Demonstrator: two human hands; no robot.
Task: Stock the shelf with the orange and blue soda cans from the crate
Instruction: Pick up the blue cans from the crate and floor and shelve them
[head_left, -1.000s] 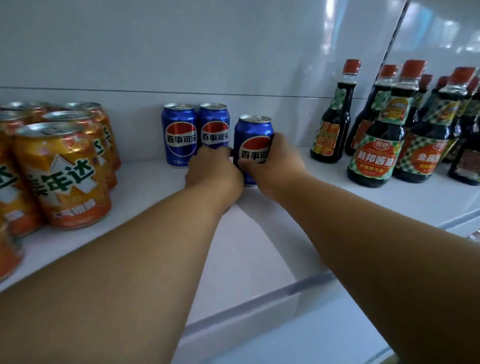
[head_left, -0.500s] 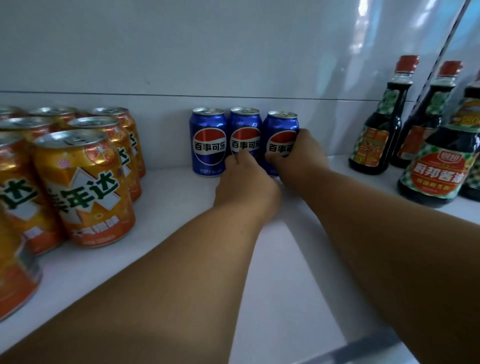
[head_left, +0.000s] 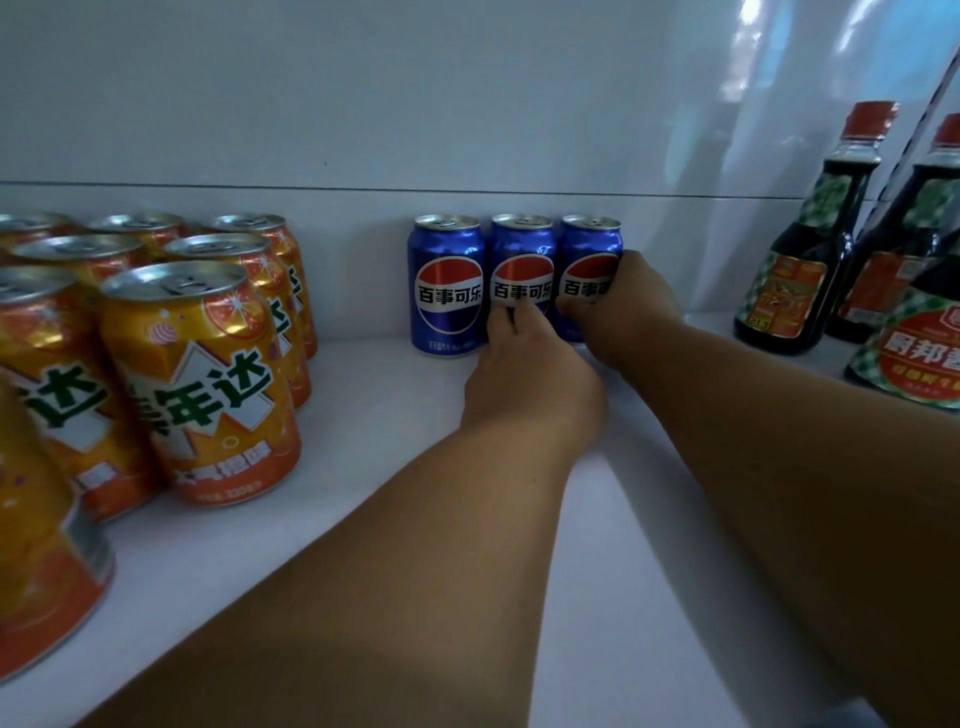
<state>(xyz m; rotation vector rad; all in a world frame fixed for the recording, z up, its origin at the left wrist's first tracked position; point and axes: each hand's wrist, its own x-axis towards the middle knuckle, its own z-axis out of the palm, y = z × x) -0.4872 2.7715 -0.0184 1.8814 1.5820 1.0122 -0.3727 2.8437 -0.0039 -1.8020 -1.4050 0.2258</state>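
White shelf (head_left: 395, 467), back wall behind. Orange cans (head_left: 208, 374) clustered left, upright. Dark sauce bottles (head_left: 810, 249) right. Three blue cans (head_left: 449, 283) in a row at the back, touching. Right hand (head_left: 631, 306) fingers wrapped round rightmost blue can (head_left: 589, 249). Left hand (head_left: 530, 374) fingertips touch middle blue can (head_left: 522, 260), fingers loosely together.

Dim, cool, bluish light overall. Bright window-like glare streaks on glossy back wall (head_left: 769, 78) at upper right. Soft shadows beneath forearms on white shelf (head_left: 395, 395). Wide-angle bending at edges; nearest orange cans (head_left: 197, 379) at left and bottle label at right enlarged, slightly blurred. Centre fairly sharp.
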